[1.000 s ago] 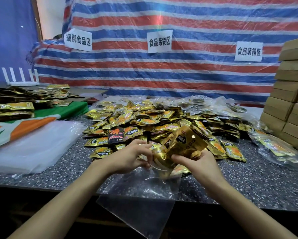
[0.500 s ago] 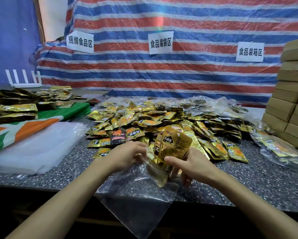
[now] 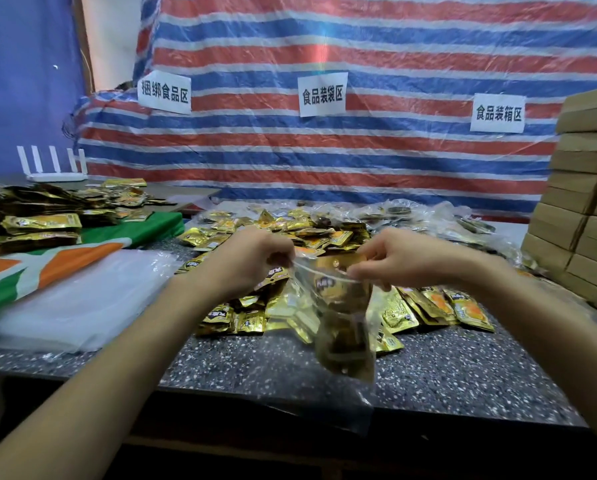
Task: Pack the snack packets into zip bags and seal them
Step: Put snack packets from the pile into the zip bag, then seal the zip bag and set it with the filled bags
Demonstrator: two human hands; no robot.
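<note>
The left hand [image 3: 252, 258] and right hand [image 3: 404, 259] each pinch one end of the mouth of a clear zip bag [image 3: 335, 317], fingers curled round its rim, so that the bag hangs between them above the near part of the desk [image 3: 456, 372]. Gold snack packets [image 3: 347, 348] sit in the bag's lower half, their outlines blurred; whether the mouth is already pressed closed cannot be told. Judged from its slack folds, the bag is thin, soft film, light and probably slick, with no stiffness except the thicker zip strip along the mouth. That strip is the likely best place to hold and press, working from one end to the other. The packets appear to be small, flat foil pillows, glossy and crinkled, light singly, and together they draw the film downward. Behind and beside the bag, a heap of loose packets [image 3: 463, 308] lies on the speckled, stone-like desk. Left of the bag lies a stack of flat clear bags [image 3: 82, 299]. Far to its right stand brown cardboard boxes [image 3: 588, 209], and behind it hangs a striped woven tarpaulin [image 3: 359, 161].
</note>
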